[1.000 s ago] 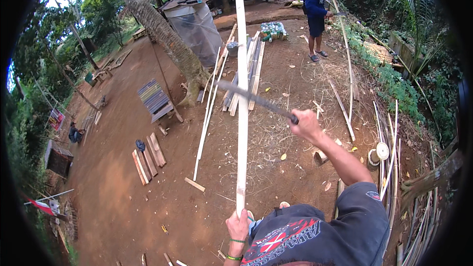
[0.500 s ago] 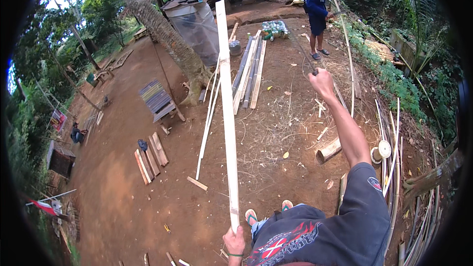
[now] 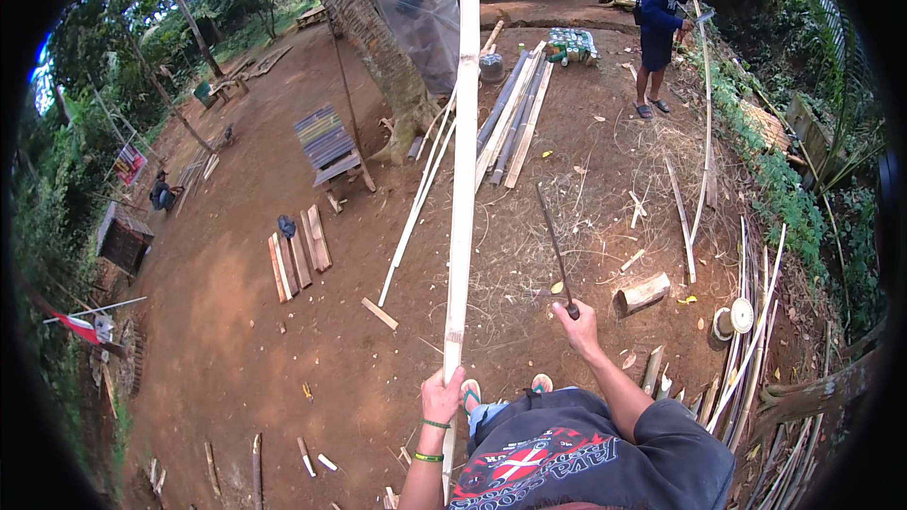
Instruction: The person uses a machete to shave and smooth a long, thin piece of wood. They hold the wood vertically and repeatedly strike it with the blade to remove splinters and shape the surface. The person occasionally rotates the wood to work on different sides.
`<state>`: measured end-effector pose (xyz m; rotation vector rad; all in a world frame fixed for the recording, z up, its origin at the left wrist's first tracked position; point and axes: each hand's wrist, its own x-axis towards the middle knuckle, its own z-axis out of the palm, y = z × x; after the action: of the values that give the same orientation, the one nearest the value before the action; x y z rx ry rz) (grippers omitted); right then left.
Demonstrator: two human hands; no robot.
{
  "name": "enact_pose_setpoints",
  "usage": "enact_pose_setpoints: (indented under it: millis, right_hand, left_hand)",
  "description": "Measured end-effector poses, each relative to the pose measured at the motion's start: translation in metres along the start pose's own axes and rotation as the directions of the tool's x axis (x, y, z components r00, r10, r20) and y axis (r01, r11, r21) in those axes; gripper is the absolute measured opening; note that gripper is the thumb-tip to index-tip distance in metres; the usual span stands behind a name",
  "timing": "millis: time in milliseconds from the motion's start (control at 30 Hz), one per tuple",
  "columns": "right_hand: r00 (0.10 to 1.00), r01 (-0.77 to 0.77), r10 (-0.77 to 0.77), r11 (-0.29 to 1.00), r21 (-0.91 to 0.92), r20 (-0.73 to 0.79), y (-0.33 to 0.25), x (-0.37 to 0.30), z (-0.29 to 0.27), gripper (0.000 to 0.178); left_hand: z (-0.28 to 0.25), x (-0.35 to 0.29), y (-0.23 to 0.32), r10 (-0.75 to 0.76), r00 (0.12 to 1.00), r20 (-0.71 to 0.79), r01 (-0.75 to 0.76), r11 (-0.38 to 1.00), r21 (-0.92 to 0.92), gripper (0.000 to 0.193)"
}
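Observation:
A long pale strip of split bamboo (image 3: 463, 170) stands nearly upright in front of me, its top reaching the upper edge of the view. My left hand (image 3: 441, 399) is closed around its lower part. To the right, my right hand (image 3: 577, 327) grips the dark handle of a long, thin-bladed machete (image 3: 551, 239). The blade points up and away from me, apart from the strip. Dry shavings (image 3: 539, 264) litter the dirt beyond my feet.
Several bamboo lengths (image 3: 510, 118) lie ahead near a tree trunk (image 3: 368, 38). A short bamboo log (image 3: 642, 294) rests to the right, by a pile of poles (image 3: 756, 340). Another person (image 3: 661, 28) stands far right with a long strip. Short slats (image 3: 300, 255) lie left.
My right hand has come down and in toward my body with the machete. My left hand has slid the grip higher on the strip or lifted, and the view has shifted.

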<state>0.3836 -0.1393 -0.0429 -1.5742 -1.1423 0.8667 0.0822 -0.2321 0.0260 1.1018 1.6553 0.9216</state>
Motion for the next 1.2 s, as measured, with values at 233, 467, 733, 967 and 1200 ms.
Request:
enact_pose_setpoints:
  millis: [233, 467, 733, 967, 1200]
  right_hand:
    - [0.996, 0.089, -0.089, 0.996, 0.026, -0.008, -0.017, -0.027, -0.002, 0.033]
    - [0.918, 0.397, -0.389, 0.903, -0.165, 0.084, -0.073, -0.019, -0.012, 0.026]
    - [0.709, 0.698, -0.576, 0.652, -0.295, 0.406, -0.087, -0.018, 0.007, 0.026]
    - [0.491, 0.866, -0.613, 0.271, -0.419, 0.618, -0.124, 0.041, -0.011, 0.023]
    - [0.801, 0.526, -0.569, 0.523, -0.670, 0.185, -0.159, 0.167, -0.073, 0.019]
  left_hand:
    - [0.013, 0.017, -0.008, 0.084, 0.987, 0.139, -0.078, 0.996, -0.046, 0.036]
    - [0.021, 0.017, -0.006, 0.018, 0.981, 0.192, 0.030, 0.970, -0.242, 0.031]
    - [0.031, 0.012, 0.000, 0.031, 0.983, 0.182, 0.006, 0.980, -0.199, 0.042]
    - [0.039, -0.006, 0.003, 0.132, 0.991, 0.035, -0.130, 0.991, -0.034, 0.051]
    - [0.039, -0.040, -0.044, 0.084, 0.994, 0.068, -0.080, 0.996, -0.048, 0.052]
